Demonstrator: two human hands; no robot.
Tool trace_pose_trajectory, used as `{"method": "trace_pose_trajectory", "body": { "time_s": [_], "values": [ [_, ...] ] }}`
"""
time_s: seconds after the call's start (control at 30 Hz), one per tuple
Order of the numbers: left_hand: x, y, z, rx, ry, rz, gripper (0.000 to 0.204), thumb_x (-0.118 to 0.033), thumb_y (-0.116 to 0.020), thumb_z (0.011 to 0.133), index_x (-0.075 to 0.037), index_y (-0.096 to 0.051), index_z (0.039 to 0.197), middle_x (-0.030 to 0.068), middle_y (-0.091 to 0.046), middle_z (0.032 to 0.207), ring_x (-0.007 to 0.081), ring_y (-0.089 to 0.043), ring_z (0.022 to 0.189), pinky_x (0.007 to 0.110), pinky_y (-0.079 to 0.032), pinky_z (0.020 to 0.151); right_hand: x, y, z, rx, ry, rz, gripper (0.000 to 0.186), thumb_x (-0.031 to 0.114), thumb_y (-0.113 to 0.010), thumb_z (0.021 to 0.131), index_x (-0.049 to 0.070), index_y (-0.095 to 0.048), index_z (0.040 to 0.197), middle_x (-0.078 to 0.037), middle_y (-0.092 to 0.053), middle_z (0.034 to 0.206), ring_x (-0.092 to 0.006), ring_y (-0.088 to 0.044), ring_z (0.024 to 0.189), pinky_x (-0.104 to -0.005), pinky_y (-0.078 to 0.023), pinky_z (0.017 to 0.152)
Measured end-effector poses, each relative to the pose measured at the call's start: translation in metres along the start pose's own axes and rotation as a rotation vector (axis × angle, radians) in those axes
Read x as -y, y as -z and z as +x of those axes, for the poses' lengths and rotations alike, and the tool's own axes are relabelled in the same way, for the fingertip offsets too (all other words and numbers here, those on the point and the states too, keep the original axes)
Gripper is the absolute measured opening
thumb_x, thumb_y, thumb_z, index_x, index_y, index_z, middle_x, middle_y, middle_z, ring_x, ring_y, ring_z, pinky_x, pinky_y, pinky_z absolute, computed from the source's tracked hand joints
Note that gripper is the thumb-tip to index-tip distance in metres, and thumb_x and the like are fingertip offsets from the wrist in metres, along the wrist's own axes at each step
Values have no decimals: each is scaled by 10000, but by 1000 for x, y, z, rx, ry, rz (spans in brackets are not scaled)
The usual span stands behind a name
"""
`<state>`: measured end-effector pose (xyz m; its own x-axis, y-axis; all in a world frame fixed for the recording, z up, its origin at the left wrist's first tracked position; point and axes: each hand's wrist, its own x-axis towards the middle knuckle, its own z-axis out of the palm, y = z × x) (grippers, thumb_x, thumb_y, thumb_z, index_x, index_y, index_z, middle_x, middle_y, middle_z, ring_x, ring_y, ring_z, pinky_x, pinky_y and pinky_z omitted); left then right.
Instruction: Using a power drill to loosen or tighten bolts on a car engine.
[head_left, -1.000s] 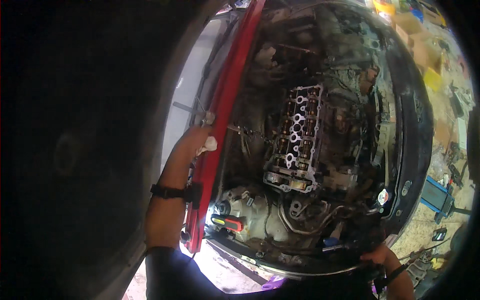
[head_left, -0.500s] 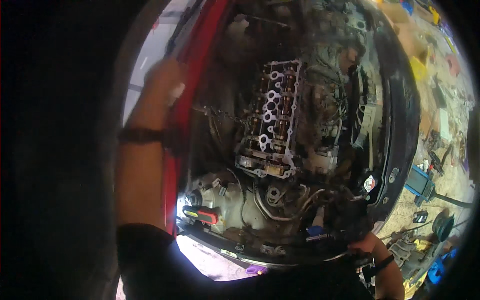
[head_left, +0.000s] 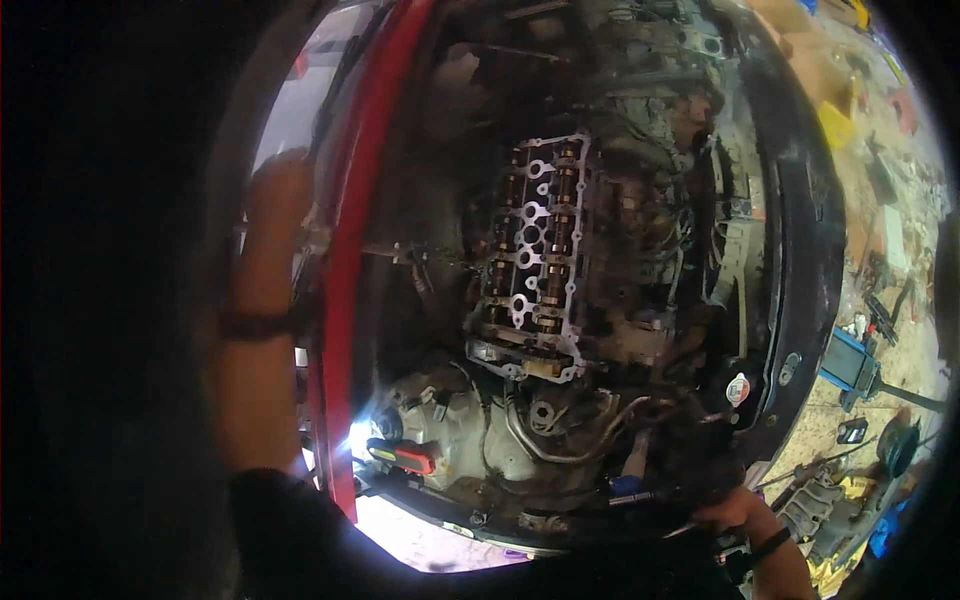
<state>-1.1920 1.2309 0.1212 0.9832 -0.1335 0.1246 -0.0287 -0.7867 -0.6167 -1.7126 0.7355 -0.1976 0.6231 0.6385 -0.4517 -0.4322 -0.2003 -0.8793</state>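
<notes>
My left hand (head_left: 282,192) is reached out past the red body edge (head_left: 352,230) on the left, over a pale surface. It is blurred and its fingers cannot be made out. At the lower right my right hand (head_left: 730,509) lies against the dark front edge of the engine bay, its fingers partly hidden in shadow. Between the two hands sits an engine with its top uncovered, the camshafts (head_left: 558,230) showing in the cylinder head (head_left: 527,305). Nearer me, a red and black work light (head_left: 402,457) shines on a pale, bulky housing (head_left: 505,450).
A blue-ended tool (head_left: 626,486) lies near the front edge. A white and red round cap (head_left: 738,388) is at the right. On the floor beyond stand a blue jack (head_left: 850,362), a removed metal part (head_left: 812,503) and scattered items.
My left hand has moved left, away from the red body edge. The view has shifted slightly, and the work light's beam looks brighter. My right hand stays in about the same place.
</notes>
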Motion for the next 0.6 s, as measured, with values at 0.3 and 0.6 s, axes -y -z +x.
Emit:
{"method": "trace_pose_trajectory", "body": {
  "time_s": [0.3,0.6],
  "values": [
    [98,6,-160,322,134,-479,532,-466,-508,1016,-7,-709,837,193,-669,702,264,-682,694,407,-517,680,-14,-5,-1,29,-356,206,279,187,-784,812,46,-693,1034,-81,-706,812,-186,-661,645,-335,-544,533],
    [44,9,-164,262,368,-420,588,-506,-477,990,35,-666,858,277,-677,869,455,-664,879,534,-492,782,14,-4,-13,-78,-312,198,280,247,-789,799,64,-701,991,-72,-719,813,-222,-677,695,-381,-564,650]
  ]
}}
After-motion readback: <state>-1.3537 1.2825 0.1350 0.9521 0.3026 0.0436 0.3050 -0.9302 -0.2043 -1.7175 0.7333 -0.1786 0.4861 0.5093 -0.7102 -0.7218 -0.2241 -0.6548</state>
